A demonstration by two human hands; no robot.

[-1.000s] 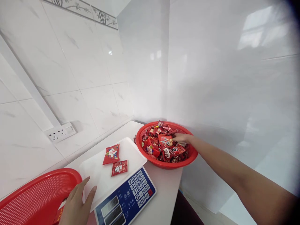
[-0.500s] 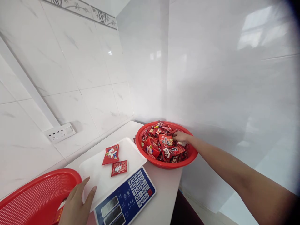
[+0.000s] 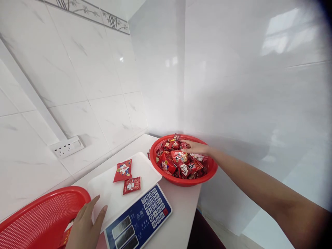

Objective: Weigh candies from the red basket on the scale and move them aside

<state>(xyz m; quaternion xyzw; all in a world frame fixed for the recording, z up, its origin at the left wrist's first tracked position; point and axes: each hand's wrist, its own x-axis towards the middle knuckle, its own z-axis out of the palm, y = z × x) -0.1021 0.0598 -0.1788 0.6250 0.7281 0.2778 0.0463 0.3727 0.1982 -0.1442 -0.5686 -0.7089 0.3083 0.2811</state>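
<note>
White table [image 3: 181,207], tiled wall [image 3: 103,79]; packets [image 3: 179,157] under your right hand [image 3: 195,147], half-spread, can't tell if gripping; left hand [image 3: 84,223] spread, empty

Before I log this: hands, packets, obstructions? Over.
Right hand at red wrapped packets in round red plastic basket, grip unclear. Left hand open by white plastic tray. No obstruction visible.
</note>
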